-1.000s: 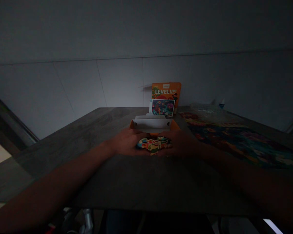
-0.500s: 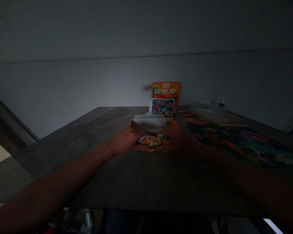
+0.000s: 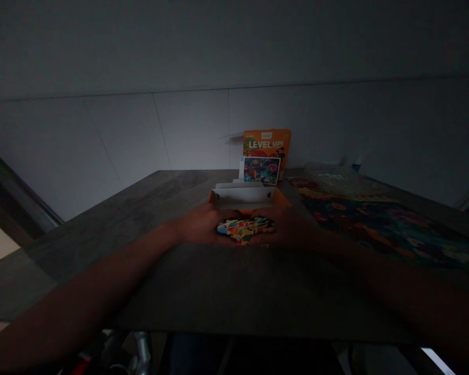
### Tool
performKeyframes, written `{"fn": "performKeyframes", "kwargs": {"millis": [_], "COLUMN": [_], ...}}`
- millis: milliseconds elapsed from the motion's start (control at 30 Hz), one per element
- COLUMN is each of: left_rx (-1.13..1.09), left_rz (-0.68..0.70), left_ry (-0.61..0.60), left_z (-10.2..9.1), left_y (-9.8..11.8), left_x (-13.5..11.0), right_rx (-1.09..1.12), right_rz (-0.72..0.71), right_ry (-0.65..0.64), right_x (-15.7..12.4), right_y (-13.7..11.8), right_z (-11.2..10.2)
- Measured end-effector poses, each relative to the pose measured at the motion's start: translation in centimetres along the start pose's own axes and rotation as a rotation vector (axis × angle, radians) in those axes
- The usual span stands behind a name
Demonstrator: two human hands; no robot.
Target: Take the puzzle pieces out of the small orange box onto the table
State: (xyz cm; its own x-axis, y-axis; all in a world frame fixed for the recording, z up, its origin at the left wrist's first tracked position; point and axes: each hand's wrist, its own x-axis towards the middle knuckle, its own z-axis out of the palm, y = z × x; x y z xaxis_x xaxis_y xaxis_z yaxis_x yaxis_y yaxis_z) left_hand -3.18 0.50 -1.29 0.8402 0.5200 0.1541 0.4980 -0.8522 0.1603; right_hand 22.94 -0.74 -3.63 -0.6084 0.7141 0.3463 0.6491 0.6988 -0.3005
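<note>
On the left, the grey bench (image 3: 140, 203) shows, and then the person's left hand (image 3: 201, 224), its fingers bent part way round one side of a heap of small, flat, bright-coloured pieces (image 3: 244, 229). The heap sits between the two hands, just in front of an open cardboard box, orange outside and white inside (image 3: 242, 196). It is too dark to tell if the heap rests on the bench or is a bit above it. If the hands drift apart, loose pieces could slip out at the front, where there is a gap. If the hands push forward, they could bump the box and slide it into the small white-edged picture card (image 3: 261, 170), which might tip. A tall orange "LEVEL UP!" box (image 3: 268, 140) stands behind the card. The right hand (image 3: 291, 229) curls its fingers part way round the heap's other side. Farther right lie crinkly clear plastic (image 3: 338, 179) and a dark, many-coloured flat picture (image 3: 391, 221); a swinging right arm could nudge that picture.
</note>
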Motion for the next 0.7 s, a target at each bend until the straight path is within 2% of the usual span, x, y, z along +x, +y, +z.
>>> {"fn": "performKeyframes", "kwargs": {"millis": [133, 267, 500, 700], "left_rx": [-0.075, -0.079, -0.211, -0.259], "left_rz": [0.095, 0.037, -0.055, -0.040], "left_ry": [0.018, 0.060, 0.193, 0.135], "left_z": [1.1, 2.0, 0.7, 0.7], "left_y": [0.1, 0.5, 0.3, -0.4], "left_x": [0.5, 1.0, 0.5, 0.5], "right_rx": [0.049, 0.075, -0.009, -0.009], "right_rz": [-0.026, -0.042, -0.037, -0.017], "right_ry": [-0.015, 0.021, 0.173, 0.113], "right_x": [-0.1, -0.1, 0.3, 0.7], "right_y": [0.0, -0.1, -0.2, -0.2], "right_z": [0.0, 0.4, 0.9, 1.0]}}
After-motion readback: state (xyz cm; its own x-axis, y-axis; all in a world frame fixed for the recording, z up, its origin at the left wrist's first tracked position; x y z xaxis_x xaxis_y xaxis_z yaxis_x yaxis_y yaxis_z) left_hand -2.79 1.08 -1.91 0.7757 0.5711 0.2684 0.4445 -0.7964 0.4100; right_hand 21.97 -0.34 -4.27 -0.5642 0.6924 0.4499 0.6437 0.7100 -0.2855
